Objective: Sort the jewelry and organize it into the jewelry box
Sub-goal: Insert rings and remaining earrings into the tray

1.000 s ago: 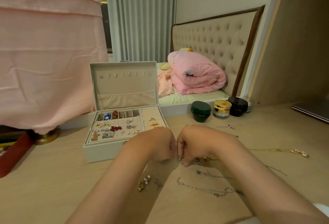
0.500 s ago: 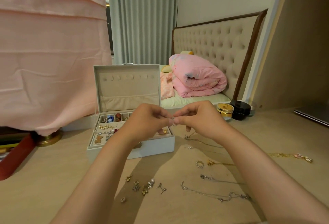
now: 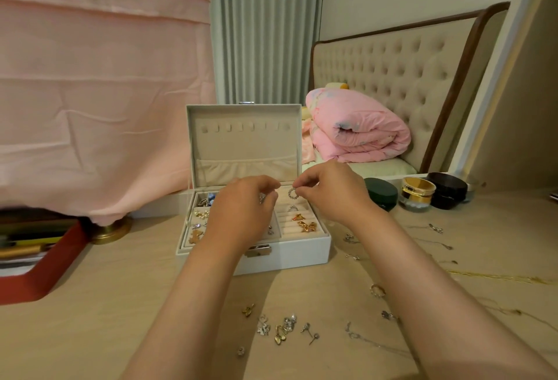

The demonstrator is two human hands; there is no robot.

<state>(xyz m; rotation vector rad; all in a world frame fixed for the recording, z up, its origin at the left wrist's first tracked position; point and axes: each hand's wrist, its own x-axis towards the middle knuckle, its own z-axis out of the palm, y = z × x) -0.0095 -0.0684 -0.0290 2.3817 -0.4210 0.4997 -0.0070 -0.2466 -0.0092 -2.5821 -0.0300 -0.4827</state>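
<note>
Lower silver ring [image 3: 292,192], pinched upright by right hand [image 3: 329,195], into ring rows [image 3: 287,225] just beneath, right side of jewelry box [image 3: 296,254], with left hand [image 3: 241,210] alongside pinching small silver piece [image 3: 261,198].

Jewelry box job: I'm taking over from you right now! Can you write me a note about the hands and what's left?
Right hand pinches a sparkly silver ring above the ring rolls of the open jewelry box. Left hand hovers curled over the box; a silver bit shows at its fingers, grip unclear.
Done: stored earrings, a stored ring and gold bows sit inside.
Left: slot this ring, then the loose earrings, gold ring and chains on the table.
</note>
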